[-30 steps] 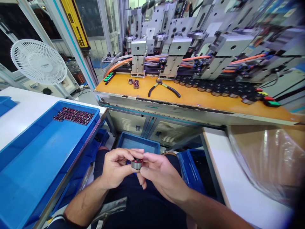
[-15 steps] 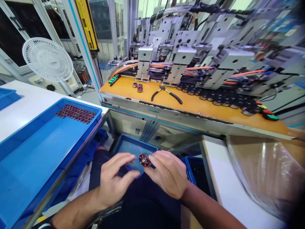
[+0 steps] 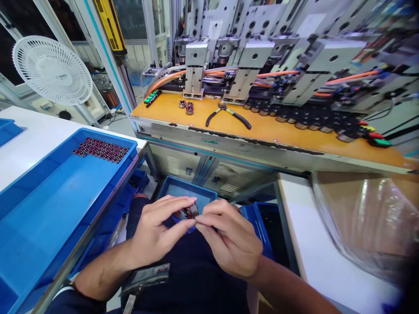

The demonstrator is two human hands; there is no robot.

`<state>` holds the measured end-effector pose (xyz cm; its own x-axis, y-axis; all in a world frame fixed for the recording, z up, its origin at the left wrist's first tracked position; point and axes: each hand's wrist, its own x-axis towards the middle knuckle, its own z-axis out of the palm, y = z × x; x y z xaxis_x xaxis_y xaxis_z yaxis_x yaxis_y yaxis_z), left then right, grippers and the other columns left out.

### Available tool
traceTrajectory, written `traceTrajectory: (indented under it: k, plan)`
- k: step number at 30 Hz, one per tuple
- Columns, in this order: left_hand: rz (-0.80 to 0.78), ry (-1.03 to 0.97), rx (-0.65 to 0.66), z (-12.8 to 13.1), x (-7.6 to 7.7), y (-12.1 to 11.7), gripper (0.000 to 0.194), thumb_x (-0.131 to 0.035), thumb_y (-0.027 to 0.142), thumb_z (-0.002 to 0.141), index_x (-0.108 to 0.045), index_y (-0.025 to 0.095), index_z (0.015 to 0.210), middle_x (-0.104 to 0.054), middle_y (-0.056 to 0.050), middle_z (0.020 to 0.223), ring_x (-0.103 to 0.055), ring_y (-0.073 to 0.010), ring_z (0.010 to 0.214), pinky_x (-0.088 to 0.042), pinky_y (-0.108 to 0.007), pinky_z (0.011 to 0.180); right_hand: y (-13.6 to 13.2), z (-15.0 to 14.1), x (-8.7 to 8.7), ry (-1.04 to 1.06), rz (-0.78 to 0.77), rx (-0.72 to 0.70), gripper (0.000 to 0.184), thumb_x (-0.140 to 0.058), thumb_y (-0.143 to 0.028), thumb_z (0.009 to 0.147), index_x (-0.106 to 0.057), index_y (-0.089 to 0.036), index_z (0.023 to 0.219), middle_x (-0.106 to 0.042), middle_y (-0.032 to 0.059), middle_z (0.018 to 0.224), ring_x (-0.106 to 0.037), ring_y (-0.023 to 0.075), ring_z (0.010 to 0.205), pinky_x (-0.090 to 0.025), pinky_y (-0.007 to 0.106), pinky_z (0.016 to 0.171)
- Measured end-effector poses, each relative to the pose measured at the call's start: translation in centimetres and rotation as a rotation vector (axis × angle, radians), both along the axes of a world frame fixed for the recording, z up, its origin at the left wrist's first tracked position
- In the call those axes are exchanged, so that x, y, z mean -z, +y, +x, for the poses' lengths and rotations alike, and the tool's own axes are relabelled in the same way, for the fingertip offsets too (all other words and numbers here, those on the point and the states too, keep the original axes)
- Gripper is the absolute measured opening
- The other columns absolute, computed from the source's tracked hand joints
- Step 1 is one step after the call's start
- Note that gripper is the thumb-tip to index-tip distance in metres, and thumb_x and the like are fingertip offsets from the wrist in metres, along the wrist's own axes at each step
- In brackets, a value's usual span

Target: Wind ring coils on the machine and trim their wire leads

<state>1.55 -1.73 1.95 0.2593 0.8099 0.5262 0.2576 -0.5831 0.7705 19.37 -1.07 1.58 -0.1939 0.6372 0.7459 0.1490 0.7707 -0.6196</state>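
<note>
A small wound motor stator (image 3: 190,211), a grey ring with red coil windings, is over my lap. My left hand (image 3: 160,224) grips it between thumb and fingers. Close against its right side, my right hand (image 3: 229,235) has thumb and fingertips pinched together; what they hold, if anything, is too small to make out. Thin reddish wire shows faintly above the stator. Beneath and beyond my hands lies a blue bin (image 3: 176,185), partly hidden by them.
To the left, a long blue tray (image 3: 59,192) holds many stators (image 3: 101,149). Pliers (image 3: 225,115), several stators (image 3: 187,107) and a row of black-topped parts (image 3: 294,117) lie on the orange bench (image 3: 157,111) below metal machinery (image 3: 257,56). A plastic-wrapped sheet (image 3: 366,226) is at right.
The stator has passed from my right hand's fingers into my left hand's grip and turned sideways. My right fingertips have closed into a pinch beside it. The view has tilted slightly.
</note>
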Motion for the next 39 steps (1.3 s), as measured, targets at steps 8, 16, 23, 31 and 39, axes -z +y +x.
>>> traceTrajectory:
  k: [8, 16, 23, 31, 39]
  plan:
    - [-0.427, -0.403, 0.183, 0.6, 0.6, 0.2, 0.035, -0.072, 0.005, 0.076, -0.071, 0.023, 0.106, -0.071, -0.008, 0.114, -0.065, -0.0095, 0.079, -0.054, -0.018, 0.072, -0.3, -0.4, 0.4, 0.120, -0.195, -0.009, 0.014, -0.060, -0.005, 0.081, -0.065, -0.018, 0.082, -0.058, 0.0013, 0.071, -0.056, 0.0114, 0.065, -0.045, 0.024, 0.058]
    - [-0.136, -0.082, 0.104, -0.7, -0.7, 0.7, 0.027, -0.065, 0.002, 0.076, -0.069, 0.016, 0.100, -0.071, -0.012, 0.108, -0.068, -0.0163, 0.085, -0.056, -0.024, 0.071, -0.6, 5.8, 0.2, -0.118, -0.168, 0.222, 0.010, -0.063, -0.023, 0.088, -0.067, -0.023, 0.097, -0.062, 0.0055, 0.085, -0.060, 0.0173, 0.077, -0.048, 0.030, 0.068]
    - [-0.036, 0.059, 0.162, -0.3, -1.4, 0.7, 0.030, -0.066, 0.003, 0.076, -0.068, 0.016, 0.103, -0.069, -0.010, 0.107, -0.067, -0.0167, 0.090, -0.057, -0.025, 0.075, 1.4, 3.7, -3.7, -0.788, 0.600, 0.045, 0.026, -0.044, -0.017, 0.093, -0.066, -0.022, 0.106, -0.069, 0.0061, 0.092, -0.060, 0.0189, 0.080, -0.048, 0.033, 0.069]
    - [0.018, -0.011, 0.105, -1.8, -0.1, 0.2, 0.031, -0.067, 0.001, 0.076, -0.071, 0.018, 0.101, -0.071, -0.010, 0.109, -0.069, -0.0173, 0.093, -0.056, -0.027, 0.082, 3.7, 2.8, -5.8, -0.625, -0.399, -0.305, 0.027, -0.048, -0.023, 0.096, -0.060, -0.016, 0.073, -0.058, -0.0004, 0.068, -0.053, 0.0090, 0.062, -0.043, 0.021, 0.056]
    - [0.042, -0.159, -0.009, -1.4, 0.3, 1.2, 0.023, -0.068, 0.004, 0.077, -0.073, 0.018, 0.095, -0.072, -0.011, 0.104, -0.068, -0.0223, 0.097, -0.056, -0.033, 0.083, 21.8, 3.2, -6.2, -0.457, -0.114, 0.737, 0.061, -0.064, -0.058, 0.080, -0.057, -0.005, 0.109, -0.059, 0.0186, 0.110, -0.054, 0.0269, 0.110, -0.042, 0.043, 0.094]
